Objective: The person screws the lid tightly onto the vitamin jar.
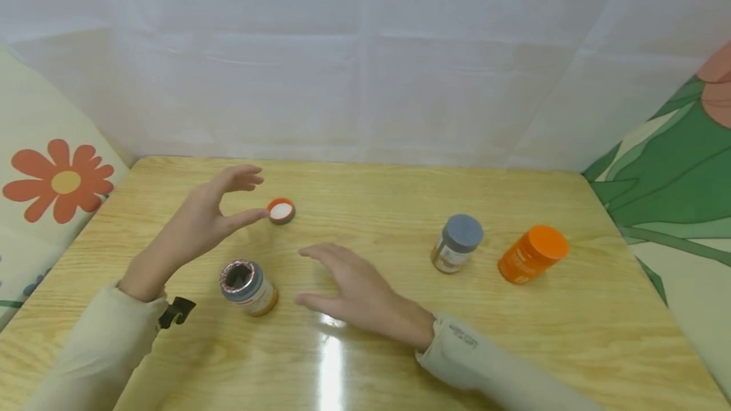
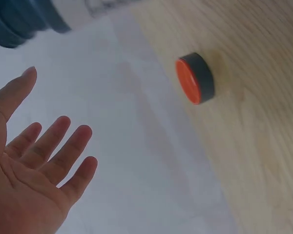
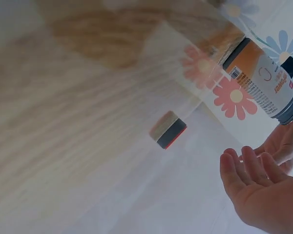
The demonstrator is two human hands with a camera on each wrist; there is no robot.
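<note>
An uncapped supplement bottle (image 1: 259, 297) with a dark grey top, a white label and shiny torn foil round its mouth stands on the table between my hands. My left hand (image 1: 191, 224) hovers behind it, thumb and fingers spread apart, holding nothing. Just beyond the left thumb lies a grey screw cap (image 1: 280, 211), its orange-rimmed, white-lined inside facing up; the left wrist view also has this cap (image 2: 200, 78). To the right of the bottle, my right hand (image 1: 365, 293) is held with relaxed, parted fingers and grips nothing. Label print on the bottle (image 3: 263, 80) shows in the right wrist view.
A second bottle with a grey cap (image 1: 457, 243) stands closed on the right side of the wooden table (image 1: 365, 195). Beside it is an orange bottle (image 1: 531, 255) with an orange cap. A white cloth (image 1: 365, 81) hangs behind the table, with flower-patterned cloth at both sides.
</note>
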